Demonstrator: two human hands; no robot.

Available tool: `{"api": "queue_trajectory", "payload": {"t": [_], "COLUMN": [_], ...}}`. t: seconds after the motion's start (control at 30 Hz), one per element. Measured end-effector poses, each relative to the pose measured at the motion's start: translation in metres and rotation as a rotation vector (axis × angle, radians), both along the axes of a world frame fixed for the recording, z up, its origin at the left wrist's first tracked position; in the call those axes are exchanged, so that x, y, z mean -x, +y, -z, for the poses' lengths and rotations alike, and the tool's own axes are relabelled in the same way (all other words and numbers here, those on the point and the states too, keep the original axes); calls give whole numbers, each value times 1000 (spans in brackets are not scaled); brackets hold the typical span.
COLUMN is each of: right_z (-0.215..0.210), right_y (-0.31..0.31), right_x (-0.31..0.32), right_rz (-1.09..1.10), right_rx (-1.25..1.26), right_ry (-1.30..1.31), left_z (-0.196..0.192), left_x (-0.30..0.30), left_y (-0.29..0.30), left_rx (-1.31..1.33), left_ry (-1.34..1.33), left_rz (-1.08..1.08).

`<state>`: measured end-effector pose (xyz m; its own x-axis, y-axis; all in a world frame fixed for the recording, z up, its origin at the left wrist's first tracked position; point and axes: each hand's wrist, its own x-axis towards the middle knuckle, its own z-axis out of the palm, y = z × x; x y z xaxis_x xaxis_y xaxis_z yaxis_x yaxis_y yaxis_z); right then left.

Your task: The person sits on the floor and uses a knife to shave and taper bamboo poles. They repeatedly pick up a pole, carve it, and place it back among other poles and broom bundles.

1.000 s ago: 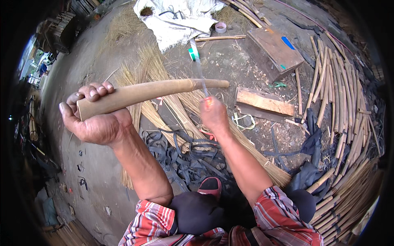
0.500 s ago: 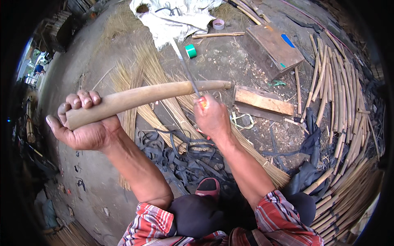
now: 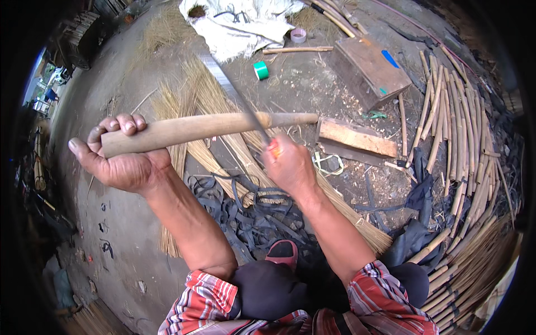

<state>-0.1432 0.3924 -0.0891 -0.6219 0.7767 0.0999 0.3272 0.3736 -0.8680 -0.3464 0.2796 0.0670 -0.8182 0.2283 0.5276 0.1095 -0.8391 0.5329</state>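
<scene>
Shaving wooden stick (image 3: 201,129): left hand (image 3: 120,162) clenched round near end, right hand (image 3: 287,164) fisted on knife (image 3: 237,100); next, steady downward stroke

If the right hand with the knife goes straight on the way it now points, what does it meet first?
The right hand points up and away, and its knife blade already crosses the wooden stick, so the hand itself would likely meet the stick first. Depth is unclear in this view.

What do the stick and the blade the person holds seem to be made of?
Stick: looks like bare wood, pale tan, smooth and unpainted, held by the left hand. Blade: probably metal, long, thin and grey with a dull shine; the right hand hides most of its orange handle.
</scene>
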Motion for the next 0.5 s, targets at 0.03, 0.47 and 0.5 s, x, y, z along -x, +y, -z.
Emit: {"api": "queue_trajectory", "payload": {"t": [0.03,0.47,0.5], "right_z": [0,3,3], "right_y": [1,6,5], "right_x": [-1,-14,-15], "right_rz": [146,197,217], "right_rx": [87,148,151], "right_ry": [-68,-255,-269], "left_z": [-1,-6,-2], "left_x": [-2,-6,-6], "left_y": [1,-6,-6], "left_rx": [23,-60,-75], "left_ry": [-29,80,55], "left_rz": [-55,207,167]}}
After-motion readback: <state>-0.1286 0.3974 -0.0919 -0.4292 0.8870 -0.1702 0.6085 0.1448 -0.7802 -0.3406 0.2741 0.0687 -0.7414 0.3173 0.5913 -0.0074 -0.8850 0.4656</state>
